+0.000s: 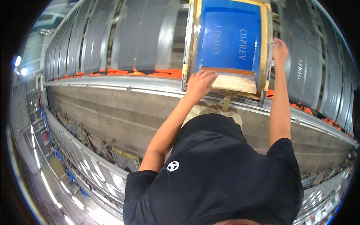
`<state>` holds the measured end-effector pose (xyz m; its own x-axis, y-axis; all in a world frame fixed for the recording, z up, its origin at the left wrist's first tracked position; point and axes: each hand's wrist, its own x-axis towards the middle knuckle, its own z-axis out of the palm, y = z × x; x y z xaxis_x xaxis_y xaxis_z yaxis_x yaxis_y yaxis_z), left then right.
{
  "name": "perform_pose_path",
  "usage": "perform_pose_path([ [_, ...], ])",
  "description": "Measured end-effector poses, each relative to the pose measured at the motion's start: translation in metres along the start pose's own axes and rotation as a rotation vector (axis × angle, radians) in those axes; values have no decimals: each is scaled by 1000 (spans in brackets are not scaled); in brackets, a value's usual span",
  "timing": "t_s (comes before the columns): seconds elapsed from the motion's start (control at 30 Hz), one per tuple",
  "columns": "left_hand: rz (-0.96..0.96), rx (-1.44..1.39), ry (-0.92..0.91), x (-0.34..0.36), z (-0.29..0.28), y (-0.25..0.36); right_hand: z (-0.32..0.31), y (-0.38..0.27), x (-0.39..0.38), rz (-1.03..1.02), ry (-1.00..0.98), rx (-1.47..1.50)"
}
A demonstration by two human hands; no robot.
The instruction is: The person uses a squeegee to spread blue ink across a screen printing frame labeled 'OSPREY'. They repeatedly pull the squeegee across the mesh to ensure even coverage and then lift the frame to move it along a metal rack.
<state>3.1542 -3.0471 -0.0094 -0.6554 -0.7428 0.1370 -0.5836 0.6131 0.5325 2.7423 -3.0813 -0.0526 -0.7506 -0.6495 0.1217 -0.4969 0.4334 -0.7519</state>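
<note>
A screen-printing frame (265,45) with yellowish edges and a blue mesh lies in front of me, pale lettering showing on the blue. Across its near end rests a squeegee (236,83) with a pale wooden handle and a brown blade strip. My left hand (201,84) is closed over the squeegee's left end, fingers on top of the wood. At the frame's right side, my right hand (280,52) has its fingers curled against the outer edge, gripping it.
Grey fabric panels (146,37) lie in a row on the long table to both sides of the frame, with orange pieces (168,74) along their near ends. A metal rail (127,83) edges the table. Behind me stands another long rack (90,161) over a concrete floor.
</note>
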Motion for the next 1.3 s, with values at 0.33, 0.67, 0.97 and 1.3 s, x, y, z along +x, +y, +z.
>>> perform_pose_path([
  [0.33, -116, 75, -90, -65, -167, -202, 207, -184, -135, -49, -44, 366],
  [0.67, 13, 139, -121, -77, -183, -261, 238, -216, -170, 36, -58, 222],
  [0.97, -7, 156, -145, -125, -191, -279, 266, -200, -168, -95, 57, 127],
  [1.3, 90, 239, -37, -50, -174, -319, 243, -208, -161, -46, -179, -86],
])
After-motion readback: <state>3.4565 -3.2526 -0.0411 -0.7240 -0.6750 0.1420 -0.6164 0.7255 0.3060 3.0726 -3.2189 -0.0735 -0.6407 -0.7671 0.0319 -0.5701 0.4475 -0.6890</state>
